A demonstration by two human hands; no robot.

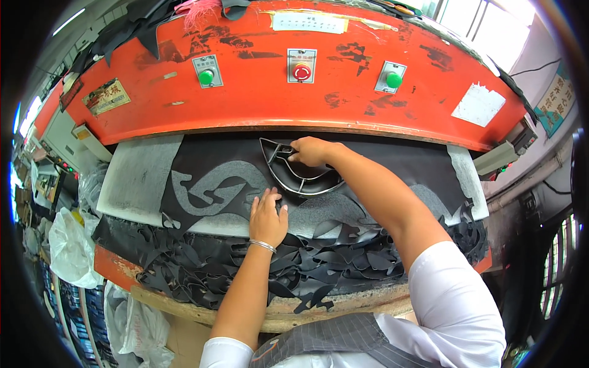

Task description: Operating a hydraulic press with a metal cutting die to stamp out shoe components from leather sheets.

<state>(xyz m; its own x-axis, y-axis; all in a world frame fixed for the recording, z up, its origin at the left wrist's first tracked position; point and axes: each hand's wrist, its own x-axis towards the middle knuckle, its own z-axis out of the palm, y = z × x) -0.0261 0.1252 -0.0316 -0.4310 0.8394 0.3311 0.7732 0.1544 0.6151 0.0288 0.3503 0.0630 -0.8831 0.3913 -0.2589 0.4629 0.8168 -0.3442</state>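
Note:
My right hand (311, 151) is closed on a curved steel cutting die (302, 186), gripping it near its upper middle. The die has a pointed end at the left and thin cross braces. It sits on or just above a black leather-like sheet (224, 149); I cannot tell which. Beside the die's lower left, my left hand (268, 218) rests with fingers stretched out and slightly apart, over the sheet's cut edge. Curved shapes are missing from the sheet, and the pale cutting pad (132, 178) shows through.
An orange press beam (245, 92) spans the far side, bearing two green buttons and a red emergency button (301, 72). Dark offcuts (319, 270) heap along the near edge, above a wooden rail (368, 306). White plastic bags (72, 248) hang at the left.

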